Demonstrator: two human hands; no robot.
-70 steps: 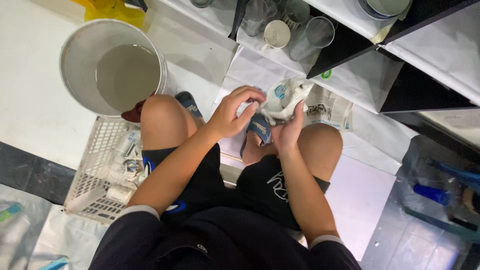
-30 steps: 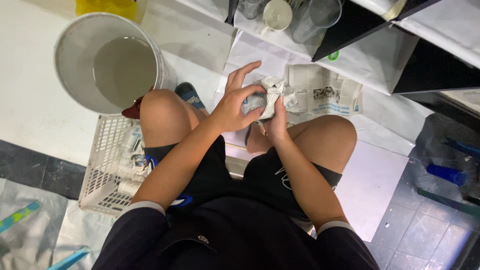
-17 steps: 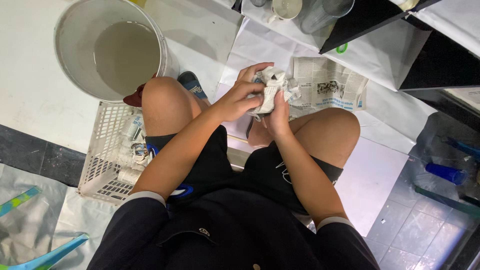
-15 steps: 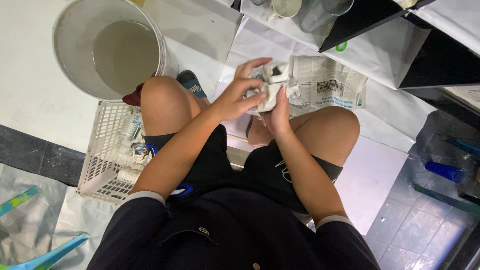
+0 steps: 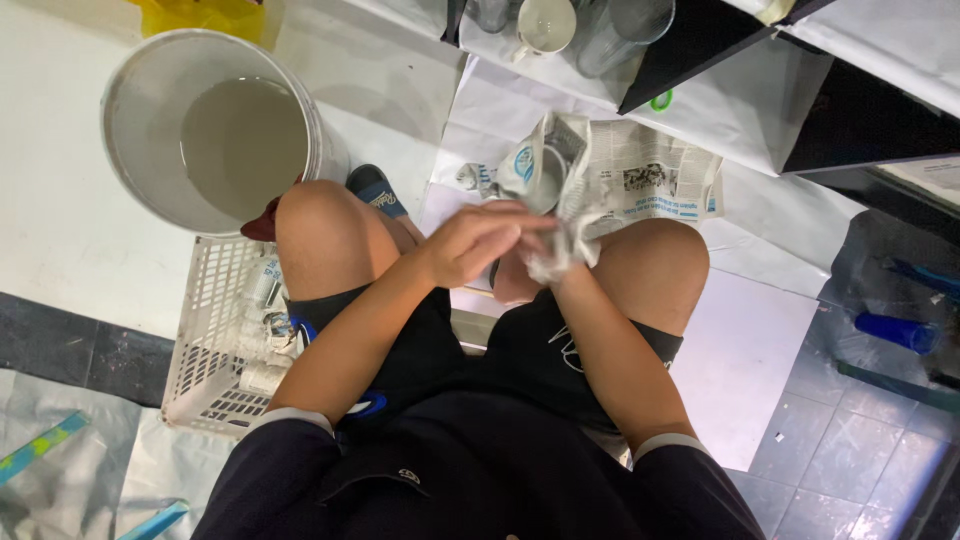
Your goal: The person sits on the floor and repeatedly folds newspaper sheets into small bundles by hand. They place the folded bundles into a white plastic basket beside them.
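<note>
A seated person's left hand (image 5: pixel 470 243) and right hand (image 5: pixel 520 275) meet between the knees, fingers clenched around a crumpled newspaper wrapping (image 5: pixel 560 215) with a glass (image 5: pixel 545 178) partly showing inside it; the bundle is held above the floor, just in front of a spread newspaper sheet (image 5: pixel 650 180). A white plastic basket (image 5: pixel 215 340) of wrapped items sits beside the left thigh, a grey bucket of murky water (image 5: pixel 215 130) just beyond it. Glasses and a mug (image 5: pixel 545 22) stand on a dark shelf at the top edge
</note>
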